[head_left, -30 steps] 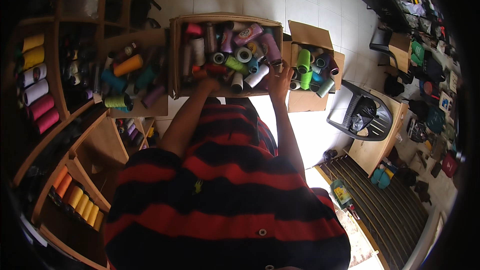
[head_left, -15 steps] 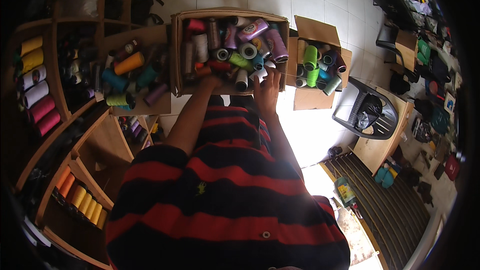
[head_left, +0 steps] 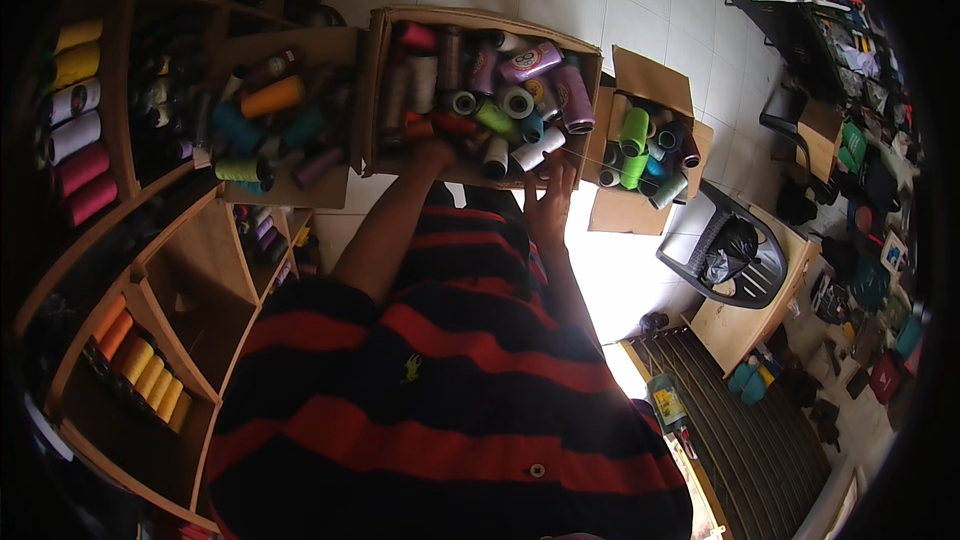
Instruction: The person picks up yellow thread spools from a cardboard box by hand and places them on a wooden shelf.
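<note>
A cardboard box (head_left: pixel 585 162) full of thread spools stands in front of me. My left hand (head_left: pixel 432 152) reaches over its near wall, close to a red spool (head_left: pixel 455 124); its fingertips are dark and partly hidden, so a grip cannot be made out. At the near right corner, my right hand (head_left: pixel 550 195) has its fingers apart, just below a white spool (head_left: pixel 538 148) lying tilted in the box. Beside that lies another pale spool (head_left: pixel 496 156). Purple spools (head_left: pixel 532 62), a lime green spool (head_left: pixel 497 118) and brown ones fill the rest.
To the right, a smaller open box (head_left: pixel 650 80) holds green and teal spools. Another carton (head_left: pixel 330 190) with mixed spools is at the left, beside wooden shelves (head_left: pixel 190 240) stocked with thread. A dark plastic chair (head_left: pixel 735 250) stands on the tiled floor at the right.
My right hand has drawn back from the white spool toward the box's near edge, leaving more of the spool visible. My left hand stays in the box. The whole view has shifted slightly.
</note>
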The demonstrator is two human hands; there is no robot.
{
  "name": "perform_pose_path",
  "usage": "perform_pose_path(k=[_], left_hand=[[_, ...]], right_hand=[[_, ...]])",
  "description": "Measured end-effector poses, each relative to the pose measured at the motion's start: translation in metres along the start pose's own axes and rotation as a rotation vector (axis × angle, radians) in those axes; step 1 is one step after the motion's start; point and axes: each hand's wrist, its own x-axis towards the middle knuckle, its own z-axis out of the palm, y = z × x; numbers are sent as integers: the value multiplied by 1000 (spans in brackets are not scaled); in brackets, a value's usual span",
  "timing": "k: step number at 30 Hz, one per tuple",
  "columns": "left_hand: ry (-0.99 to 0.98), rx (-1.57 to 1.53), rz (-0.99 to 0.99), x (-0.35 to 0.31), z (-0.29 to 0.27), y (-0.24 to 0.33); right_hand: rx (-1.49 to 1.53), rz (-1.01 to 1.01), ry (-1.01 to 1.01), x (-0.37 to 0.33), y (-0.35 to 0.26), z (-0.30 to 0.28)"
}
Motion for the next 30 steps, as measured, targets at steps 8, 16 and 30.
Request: perform_pose_path(k=[8, 16, 30], left_hand=[[26, -135, -160, -3, -1, 15], [-33, -20, -201, -67, -50, 45], [370, -539, 16, -201, -115, 47]], right_hand=[[66, -100, -230, 18, 11, -3], [64, -221, -354, 36, 37, -20], [292, -226, -413, 47, 81, -47]])
